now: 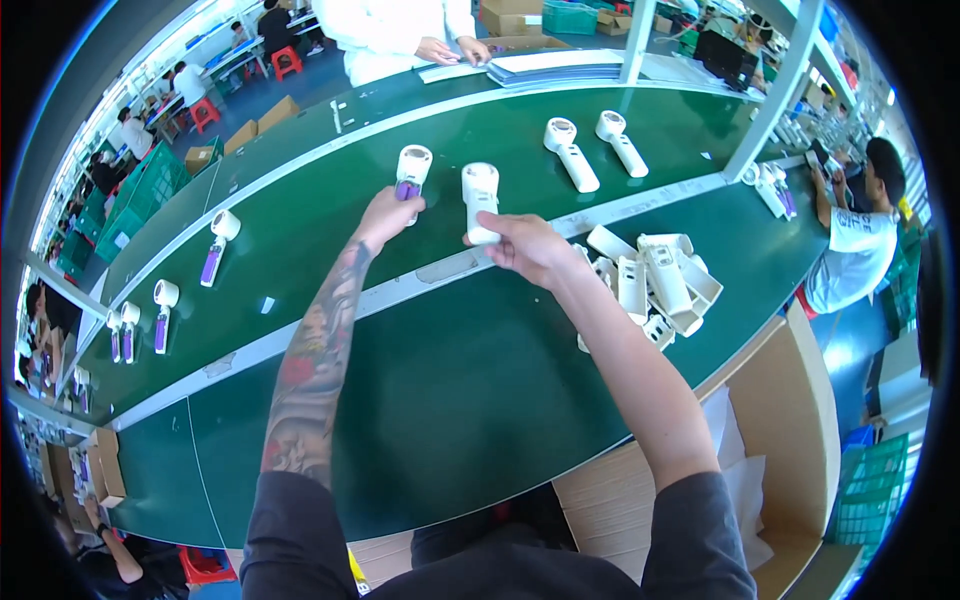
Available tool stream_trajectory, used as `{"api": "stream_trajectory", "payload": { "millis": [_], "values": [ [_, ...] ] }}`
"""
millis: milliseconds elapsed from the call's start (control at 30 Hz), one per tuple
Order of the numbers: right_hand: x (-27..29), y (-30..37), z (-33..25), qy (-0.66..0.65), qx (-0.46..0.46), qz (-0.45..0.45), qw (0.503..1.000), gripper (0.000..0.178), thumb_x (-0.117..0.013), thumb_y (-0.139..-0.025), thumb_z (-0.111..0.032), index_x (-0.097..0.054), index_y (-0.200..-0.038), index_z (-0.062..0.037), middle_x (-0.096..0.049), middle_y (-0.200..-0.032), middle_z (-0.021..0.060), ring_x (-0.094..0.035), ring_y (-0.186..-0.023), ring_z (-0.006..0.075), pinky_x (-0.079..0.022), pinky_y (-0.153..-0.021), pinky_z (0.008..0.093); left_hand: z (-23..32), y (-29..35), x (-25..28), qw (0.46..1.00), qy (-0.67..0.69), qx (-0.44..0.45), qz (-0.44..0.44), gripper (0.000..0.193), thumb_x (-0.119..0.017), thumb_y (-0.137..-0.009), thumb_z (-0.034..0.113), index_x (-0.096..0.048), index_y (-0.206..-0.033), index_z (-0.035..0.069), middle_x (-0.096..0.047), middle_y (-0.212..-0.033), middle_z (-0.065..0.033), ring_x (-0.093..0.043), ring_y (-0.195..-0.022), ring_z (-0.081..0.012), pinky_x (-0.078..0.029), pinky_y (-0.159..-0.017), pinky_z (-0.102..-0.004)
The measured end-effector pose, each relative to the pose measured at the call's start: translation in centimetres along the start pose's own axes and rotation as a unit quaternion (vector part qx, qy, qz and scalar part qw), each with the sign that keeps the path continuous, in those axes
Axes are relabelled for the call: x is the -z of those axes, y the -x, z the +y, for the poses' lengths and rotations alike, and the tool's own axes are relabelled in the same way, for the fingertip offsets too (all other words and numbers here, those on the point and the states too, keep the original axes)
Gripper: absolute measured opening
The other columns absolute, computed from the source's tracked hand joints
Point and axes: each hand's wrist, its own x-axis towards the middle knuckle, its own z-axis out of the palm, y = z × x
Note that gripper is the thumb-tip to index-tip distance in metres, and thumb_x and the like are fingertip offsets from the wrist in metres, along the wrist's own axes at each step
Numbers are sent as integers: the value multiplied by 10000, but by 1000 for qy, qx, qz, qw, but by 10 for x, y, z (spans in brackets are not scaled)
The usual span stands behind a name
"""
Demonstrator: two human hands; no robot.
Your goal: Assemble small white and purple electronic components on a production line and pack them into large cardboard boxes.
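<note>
The right hand [528, 247] is closed around the lower end of a white handheld device [480, 200], fingers wrapped over its handle, and the device stands up from the grip toward the far side of the green belt [300, 225]. Just right of that grip, on the near green worktop [470, 390], lies a loose pile of white device shells [655, 285], touching one another and close to the wrist. A pale strip [300, 325] runs under both hands, dividing the worktop from the belt.

The left hand [388, 213] is just left of the right one, fingers closed on the handle of a second device with a purple panel [411, 172]; its round white head points away from the grip. Whether this device rests on the belt or is lifted cannot be told.

Beyond the right hand's grip, two more white devices [585, 152] lie side by side on the belt, well apart from it. Far left of the left hand's grip, another purple-panelled device [217, 243] lies alone, and further left a few more [140, 320] sit near the belt's edge.

Farther off, across the belt, a person in white [400, 30] stands with hands [455, 50] at a stack of flat sheets [560, 67]. To the far right a second worker in a white shirt [860, 240] sits at the line.
</note>
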Motion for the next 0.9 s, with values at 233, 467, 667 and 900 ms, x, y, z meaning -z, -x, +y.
{"api": "stream_trajectory", "payload": {
  "millis": [233, 467, 667, 900],
  "values": [
    [46, 50, -50, 670, 122, 286, 674, 405, -610, -871, -180, -660, -1263, -91, -737, -1073, 108, -694, -972, 335, -560, -843, 395, 0, 118, 14, 830, 548, -79, -61, 280, -572, -967, 256, -569, -1133, 30, -630, -880, -94, -588, -665, -172, -471, -597, -283],
    [134, 52, -32, 812, 112, 263, 509, 397, -683, -816, -219, -701, -1203, -131, -711, -1134, 128, -647, -1045, 366, -520, -914, 436, -14, 143, -33, 769, 637, -45, -15, 323, -521, -1059, 295, -499, -1230, 22, -635, -913, -111, -602, -657, -170, -503, -595, -277],
    [135, 77, -65, 762, 107, 308, 560, 205, -618, -847, -149, -697, -1021, -74, -725, -943, 140, -676, -848, 372, -539, -772, 454, 1, 156, -47, 786, 612, -81, 3, 347, -517, -1065, 303, -477, -1246, 9, -658, -980, -127, -696, -805, -201, -580, -727, -297],
    [55, 108, -95, 720, 180, 409, 531, 293, -577, -882, -82, -623, -1159, 5, -694, -860, 169, -703, -811, 322, -546, -752, 422, 15, 157, -49, 780, 618, -90, -42, 405, -482, -1077, 308, -433, -1341, 6, -645, -1084, -144, -696, -921, -232, -585, -841, -344]
  ]
}}
